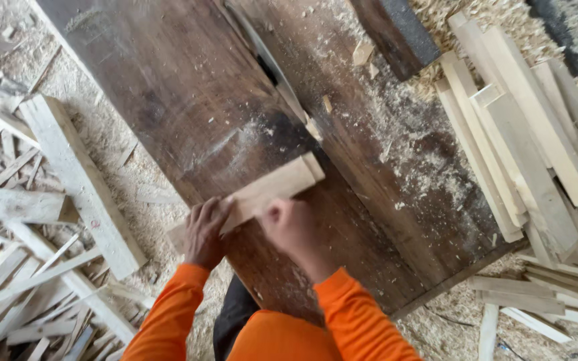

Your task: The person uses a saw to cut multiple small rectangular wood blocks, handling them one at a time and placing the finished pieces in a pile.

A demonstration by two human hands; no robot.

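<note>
Scene: sawdust-covered workshop seen from above, with a dark, worn tabletop [188,100] running from the upper left to the lower right of the frame.
Wood piece: a short, pale block of wood [272,189] lies flat on the tabletop just below the centre of the frame, its far end pointing to the upper right.
Left hand: the left hand [205,230] grips the near end of the block, fingers curled over its left edge.
Right hand: the right hand [287,226] presses on the block's near end from the right; its fingers are closed against the wood, though the tips are hidden.
Blade slot: a narrow slot [269,63] runs up the middle of the tabletop, just beyond the block's far end.
Handling: the block looks light, stiff and dry, with rough sawn faces that should not slip; its near end, away from the slot, seems the safest place to hold.
Surroundings: stacked pale slats [523,134] at right; loose offcuts [41,220] on the floor at left.
</note>
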